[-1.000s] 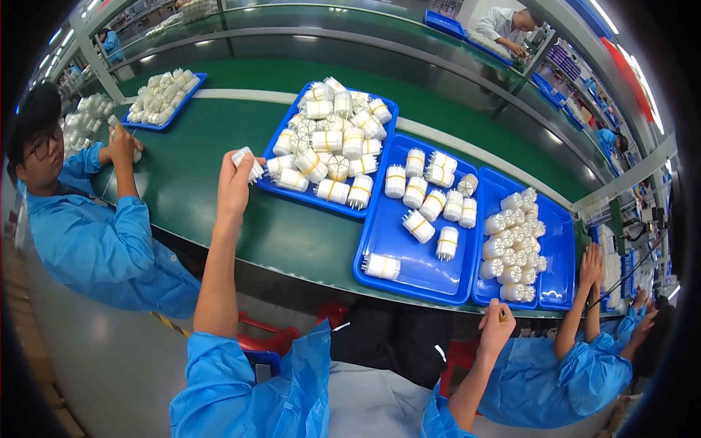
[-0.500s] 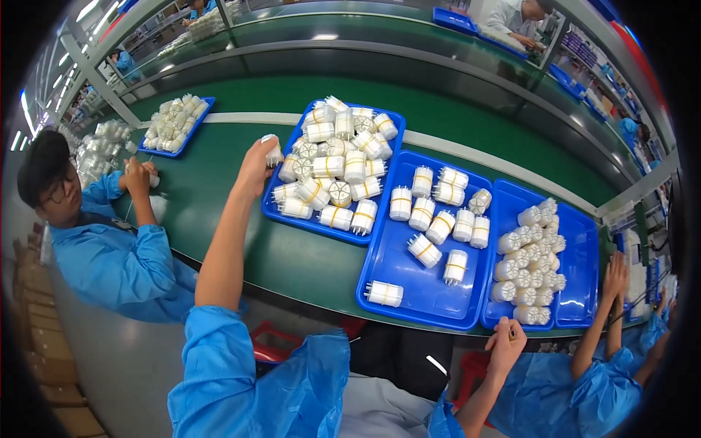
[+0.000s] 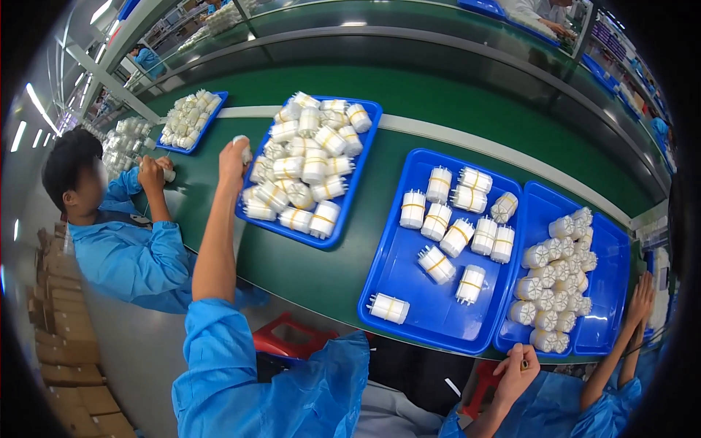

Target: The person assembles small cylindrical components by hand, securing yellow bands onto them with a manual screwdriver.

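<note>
My left hand [image 3: 232, 160] is closed at the left rim of a blue tray [image 3: 342, 228]. A small white piece [image 3: 246, 150] shows at its fingertips; whether I hold it or it stands against the rim is unclear. White cylindrical parts [image 3: 289, 167] with yellow bands and thin prongs are heaped in this tray. My right hand [image 3: 517, 370] is closed near the front table edge, around a small yellowish-brown thing that I cannot make out. A middle blue tray [image 3: 431, 310] carries several banded cylinders [image 3: 436, 264], one apart in its near left corner.
On the right a third blue tray [image 3: 613, 277] holds stacked white parts [image 3: 555, 281]. Another loaded tray [image 3: 191, 123] stands far left, beside a co-worker [image 3: 124, 219] handling a white part. A co-worker's hands [image 3: 641, 303] are at the far right. A red stool [image 3: 292, 334] stands below the table.
The heaped tray has slid left together with my left hand, opening a gap to the middle tray. The whole view has shifted slightly. My right hand stays closed near the table edge.
</note>
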Demonstrator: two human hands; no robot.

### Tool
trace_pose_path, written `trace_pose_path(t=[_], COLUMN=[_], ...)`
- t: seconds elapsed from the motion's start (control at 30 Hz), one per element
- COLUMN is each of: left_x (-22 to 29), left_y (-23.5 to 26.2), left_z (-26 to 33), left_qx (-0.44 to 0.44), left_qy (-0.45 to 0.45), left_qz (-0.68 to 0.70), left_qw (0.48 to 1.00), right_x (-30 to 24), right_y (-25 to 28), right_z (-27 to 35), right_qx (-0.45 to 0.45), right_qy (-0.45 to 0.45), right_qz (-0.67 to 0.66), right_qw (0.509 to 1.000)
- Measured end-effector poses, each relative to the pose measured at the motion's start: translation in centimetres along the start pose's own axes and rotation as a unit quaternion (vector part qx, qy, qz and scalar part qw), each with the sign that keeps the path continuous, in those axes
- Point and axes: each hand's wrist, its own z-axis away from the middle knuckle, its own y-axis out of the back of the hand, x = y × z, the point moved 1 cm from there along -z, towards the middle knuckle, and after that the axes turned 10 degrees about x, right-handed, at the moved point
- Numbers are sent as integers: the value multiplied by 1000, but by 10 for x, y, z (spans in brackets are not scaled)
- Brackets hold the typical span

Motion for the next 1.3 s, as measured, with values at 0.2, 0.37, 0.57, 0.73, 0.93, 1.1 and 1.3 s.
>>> trace_pose_path(t=[0.2, 0.37, 0.57, 0.73, 0.93, 1.1, 1.3], left_x=[-6, 16, 109, 56, 25, 17, 11], left_y=[37, 87, 19, -17, -73, -81, -81], left_z=[-73, -91, 105, 340, 436, 439, 421], left_qx=[69, 239, 85, -200, -393, -409, -379], left_qy=[20, -47, -371, -503, -522, -547, -567], left_qz=[-47, -102, 38, 72, -68, -174, -167], left_qw=[996, 964, 924, 838, 754, 709, 712], right_x=[4, 13, 25, 26, 14, 28, 26], right_y=[5, 10, 26, 30, 47, 61, 56], right_z=[4, 2, 8, 10, -8, -28, -26], right_qx=[-8, -18, 7, -32, -15, -19, -3], right_qy=[2, 24, -72, -112, -130, -156, -142], right_qz=[12, -3, -137, -219, -245, -246, -249], right_qw=[1000, 1000, 988, 969, 961, 956, 958])
